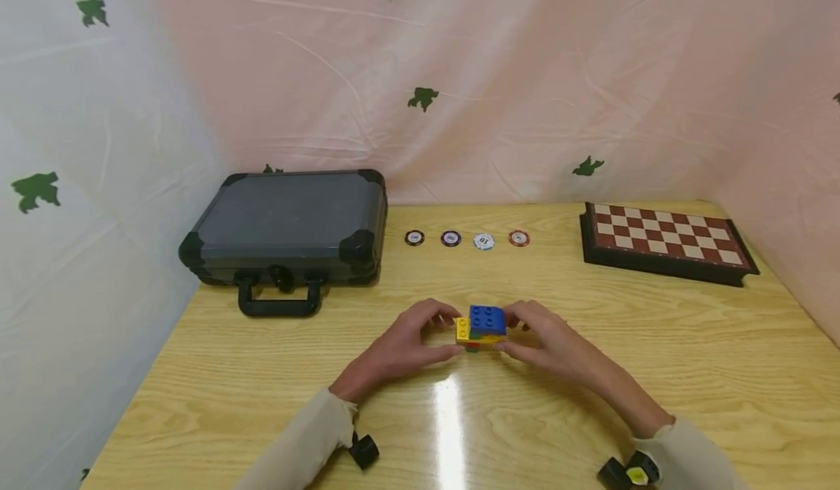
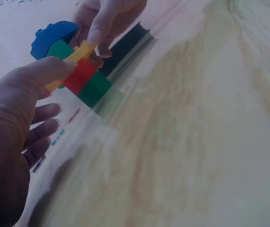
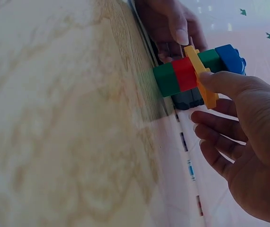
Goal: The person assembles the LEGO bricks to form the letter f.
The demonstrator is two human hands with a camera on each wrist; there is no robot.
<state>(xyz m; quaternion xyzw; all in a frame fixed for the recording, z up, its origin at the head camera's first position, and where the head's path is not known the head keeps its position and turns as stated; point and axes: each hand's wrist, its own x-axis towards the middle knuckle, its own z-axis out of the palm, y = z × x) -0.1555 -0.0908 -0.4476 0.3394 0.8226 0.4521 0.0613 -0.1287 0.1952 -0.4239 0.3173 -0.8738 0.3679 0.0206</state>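
Observation:
A small stack of toy bricks [image 1: 487, 320] stands on the table between both hands. From the bottom up it runs green brick [image 3: 166, 79], red brick [image 3: 185, 74], a long yellow brick [image 2: 81, 51], green again, and a rounded blue brick [image 2: 54, 39] on top. My left hand [image 1: 413, 337] pinches the yellow brick at its left end, thumb on the near side. At the other end, my right hand [image 1: 547, 337] pinches the same brick, its thumb [image 3: 215, 80] on the near face. The remaining fingers of both hands hang loosely curved.
A dark grey case [image 1: 289, 216] with a black handle lies at the back left. Several poker chips [image 1: 450, 238] form a row behind the bricks. At the back right lies a folded chessboard [image 1: 666, 238]. A patterned cloth [image 1: 459, 74] hangs behind the table.

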